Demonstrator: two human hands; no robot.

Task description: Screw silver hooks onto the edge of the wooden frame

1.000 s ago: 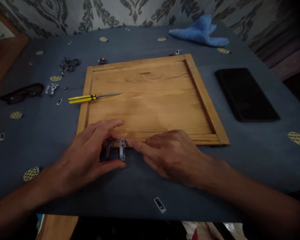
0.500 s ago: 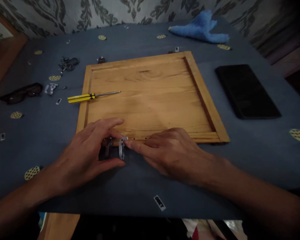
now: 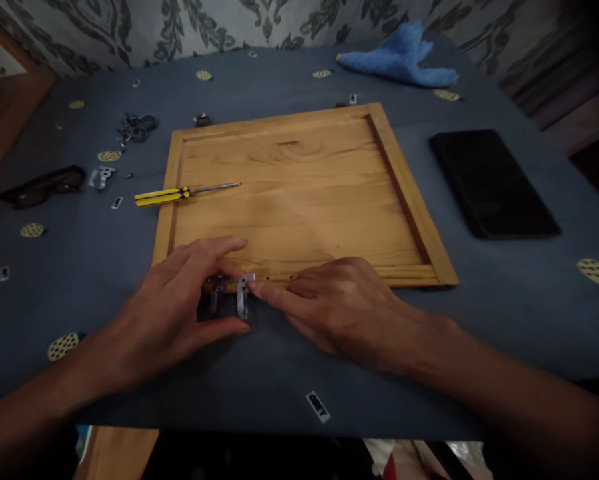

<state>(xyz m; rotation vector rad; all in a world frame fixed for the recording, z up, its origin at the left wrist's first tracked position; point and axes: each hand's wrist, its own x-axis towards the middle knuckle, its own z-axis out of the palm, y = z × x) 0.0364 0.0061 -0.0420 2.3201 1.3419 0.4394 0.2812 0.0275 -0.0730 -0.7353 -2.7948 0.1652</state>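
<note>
A small silver hinge piece (image 3: pixel 243 297) lies at the front edge of the wooden panel (image 3: pixel 289 193), with a darker metal hinge part (image 3: pixel 218 293) just left of it. My left hand (image 3: pixel 174 300) grips the silver piece between a finger at its top and the thumb at its lower end. From the right, my right hand (image 3: pixel 336 300) touches the piece with one outstretched digit. Its other fingers are curled on the panel's front rail, and whatever they hold is hidden. Two small holes show in the rail between the hands.
A yellow-handled screwdriver (image 3: pixel 186 193) rests across the panel's left rail. Further left are sunglasses (image 3: pixel 44 187), another hinge piece (image 3: pixel 102 177) and a pile of metal parts (image 3: pixel 135 127). A black tablet-like slab (image 3: pixel 494 183) lies right; a blue cloth (image 3: pixel 404 57) lies behind.
</note>
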